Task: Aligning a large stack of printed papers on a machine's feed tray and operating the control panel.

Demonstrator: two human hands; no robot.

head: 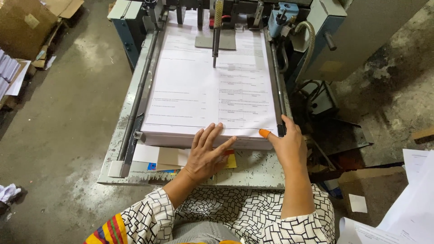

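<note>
Head view: both hands (205,153) flat against paper stack (203,86).

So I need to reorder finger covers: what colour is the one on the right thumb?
Orange, on the right hand's thumb cover, seen in the head view.

head cam | worn on the person's head | looks steeply down and forward | close over the paper stack (210,86) on the machine's feed table (253,171) | single view, nothing shared
</note>
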